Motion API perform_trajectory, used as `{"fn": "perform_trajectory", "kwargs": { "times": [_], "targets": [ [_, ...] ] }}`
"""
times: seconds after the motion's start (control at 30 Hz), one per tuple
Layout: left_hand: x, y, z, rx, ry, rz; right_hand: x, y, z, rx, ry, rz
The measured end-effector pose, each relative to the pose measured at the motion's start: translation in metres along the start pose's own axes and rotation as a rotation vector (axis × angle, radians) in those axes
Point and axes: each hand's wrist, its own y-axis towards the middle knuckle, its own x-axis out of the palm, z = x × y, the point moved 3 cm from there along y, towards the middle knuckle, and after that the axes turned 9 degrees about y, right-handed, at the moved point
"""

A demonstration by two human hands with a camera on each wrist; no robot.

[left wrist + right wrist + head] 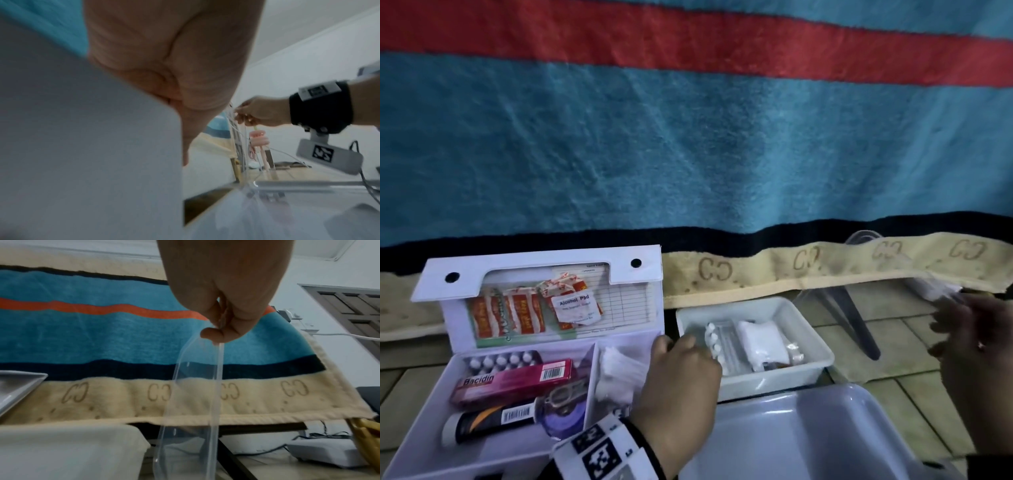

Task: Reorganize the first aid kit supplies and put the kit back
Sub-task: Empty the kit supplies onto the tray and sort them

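Your left hand (681, 373) rests on the right wall of the open first aid kit (524, 442), with its fingers bent over the edge and no supply in them. Your right hand (976, 339) is up off to the right and pinches a clear plastic piece (191, 402), which hangs straight down from your fingers, long side up and down. The kit sits on the floor at the left, lid (541, 270) standing up at the back, long side running left to right. I think you are about halfway. A pink box (513, 380), a dark tube (489, 421), a pill strip (503, 359) and white gauze (616, 373) are already inside. The small white tray (822, 356) just beside the kit still has a few things in it. Those need to go in, then the lid has to close, and the kit must go back.
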Motion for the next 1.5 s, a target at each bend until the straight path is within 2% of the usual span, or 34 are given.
{"fn": "perform_trajectory", "kwargs": {
  "times": [0.07, 0.13, 0.2, 0.3, 0.4, 0.47, 0.6, 0.77, 0.83, 0.97, 1.07, 1.13, 1.3, 1.5],
  "targets": [
    [-0.005, -0.004, -0.006, 0.035, -0.108, 0.087, -0.008, 0.008, 0.027, 0.093, 0.063, 0.111],
    [-0.009, -0.008, -0.01, 0.045, -0.134, 0.125, -0.009, 0.012, 0.05, 0.199, 0.151, 0.118],
    [-0.011, -0.011, -0.013, 0.018, -0.149, 0.154, -0.004, 0.003, 0.037, 0.303, 0.182, 0.136],
    [-0.021, -0.014, -0.018, 0.022, -0.198, 0.196, 0.008, -0.011, 0.02, 0.429, 0.234, 0.073],
    [-0.019, -0.01, -0.02, 0.022, -0.201, 0.227, 0.03, -0.02, 0.02, 0.534, 0.188, -0.11],
    [-0.017, -0.003, -0.016, 0.021, -0.21, 0.18, 0.045, -0.028, 0.02, 0.569, 0.1, -0.231],
    [-0.002, 0.006, -0.008, 0.013, -0.131, 0.156, 0.07, -0.047, 0.013, 0.516, -0.136, -0.517],
    [0.006, 0.009, -0.004, 0.006, -0.079, 0.069, 0.088, -0.047, 0.013, 0.416, -0.351, -0.743],
    [0.01, 0.008, -0.004, 0.008, -0.062, 0.037, 0.09, -0.047, 0.014, 0.427, -0.383, -0.806],
    [0.014, 0.007, -0.005, -0.032, -0.063, 0.019, 0.089, -0.047, 0.02, 0.517, -0.288, -0.778],
    [0.007, 0.006, -0.007, -0.03, -0.07, 0.077, 0.087, -0.049, 0.023, 0.688, -0.037, -0.703],
    [0.002, 0.006, -0.007, -0.018, -0.057, 0.11, 0.086, -0.047, 0.021, 0.745, 0.064, -0.63],
    [-0.002, 0.001, -0.01, -0.022, -0.028, 0.109, 0.088, -0.046, 0.022, 0.724, 0.02, -0.594],
    [0.007, 0.002, -0.011, -0.012, 0.001, 0.039, 0.092, -0.055, 0.012, 0.588, -0.172, -0.664]
  ]
}}
